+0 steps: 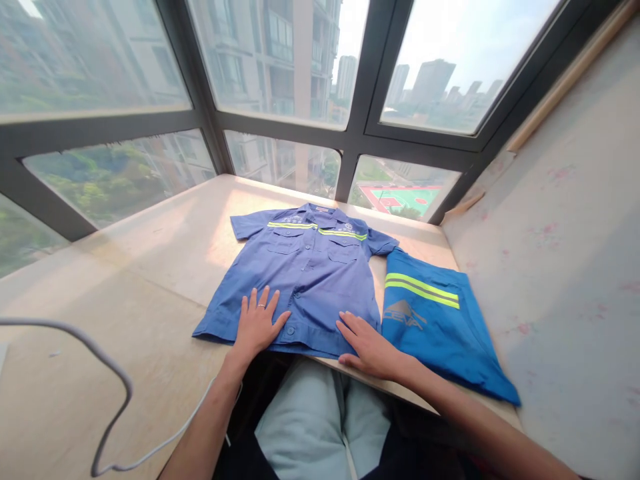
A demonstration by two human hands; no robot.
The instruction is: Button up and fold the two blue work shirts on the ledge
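Observation:
A blue short-sleeved work shirt (305, 280) lies spread flat, front side up, its collar toward the window and its hem toward me. It has a yellow reflective stripe across the chest, two pockets and a row of buttons. My left hand (260, 320) rests flat on the lower left part of the shirt, fingers spread, a ring on one finger. At the lower right hem lies my right hand (367, 347), palm down with its fingers stretched out. Neither hand grips the cloth.
To the right is a folded brighter blue garment (435, 333) with yellow stripes and a grey logo, touching the shirt's sleeve. A white cable (110, 363) curves over the wooden tabletop (150, 293) at left. Windows stand behind; a flowered wall (560, 267) bounds the right.

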